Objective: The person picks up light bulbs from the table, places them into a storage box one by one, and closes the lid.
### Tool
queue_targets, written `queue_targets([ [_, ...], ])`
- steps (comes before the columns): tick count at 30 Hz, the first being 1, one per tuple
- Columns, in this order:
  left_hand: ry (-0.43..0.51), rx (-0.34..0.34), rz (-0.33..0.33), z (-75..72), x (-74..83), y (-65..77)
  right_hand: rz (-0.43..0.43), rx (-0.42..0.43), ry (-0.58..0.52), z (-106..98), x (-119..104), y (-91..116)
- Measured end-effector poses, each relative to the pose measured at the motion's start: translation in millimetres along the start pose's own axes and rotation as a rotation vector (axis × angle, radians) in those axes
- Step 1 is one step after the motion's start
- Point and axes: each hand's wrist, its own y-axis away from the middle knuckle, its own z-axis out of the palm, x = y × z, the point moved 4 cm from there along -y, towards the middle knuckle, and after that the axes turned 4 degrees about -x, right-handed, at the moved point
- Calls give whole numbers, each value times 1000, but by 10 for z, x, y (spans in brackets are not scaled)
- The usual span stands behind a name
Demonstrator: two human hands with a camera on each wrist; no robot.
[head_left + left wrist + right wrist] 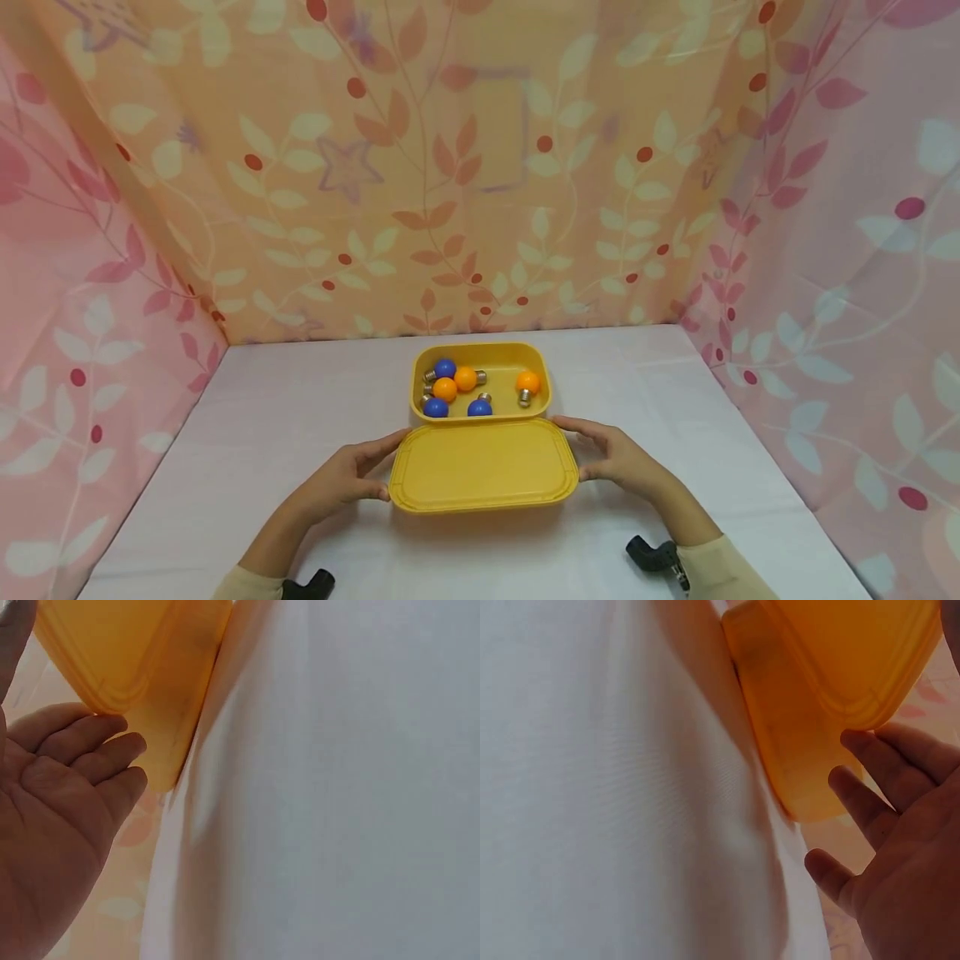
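Note:
A yellow lid (483, 467) is held level by its two ends, just in front of a yellow plastic box (543, 358). My left hand (348, 475) pinches the lid's left end between thumb and fingers. At the opposite end, my right hand (618, 458) grips it the same way. Small light bulbs with metal screw bases lie in the box, three blue and three orange, among them an orange bulb (528, 382) at the right and a blue bulb (480, 407) near the front wall. Both wrist views show the lid (112, 645) raised off the table, its corner at the fingertips.
A white cloth (300, 392) covers the table. Patterned curtains (450, 167) hang behind it and along both sides. Black devices (651, 553) are strapped at both wrists, by the beige sleeves.

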Motion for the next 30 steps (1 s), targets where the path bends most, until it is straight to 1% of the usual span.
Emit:
queue_targets([
  [4, -29, 13, 14, -31, 52, 14, 26, -4, -7, -8, -57, -30],
  [8, -29, 39, 40, -74, 106, 27, 47, -20, 4, 5, -88, -61],
  [10, -21, 49, 43, -87, 124, 30, 47, -28, -4, 13, -99, -74],
  [13, -19, 58, 34, -99, 139, 23, 41, -32, -20, 17, -111, -87],
  [17, -38, 74, 6, -110, 161, -5, 72, -20, -30, -2, -124, -108],
  [20, -65, 104, -16, -125, 202, -25, 124, -5, -45, -24, -144, -128],
  [25, -82, 167, -49, -150, 288, -31, 173, 28, -49, -47, -197, -149],
  [30, -65, 223, -62, -141, 343, -48, 206, 120, 2, -62, -205, -168],
])
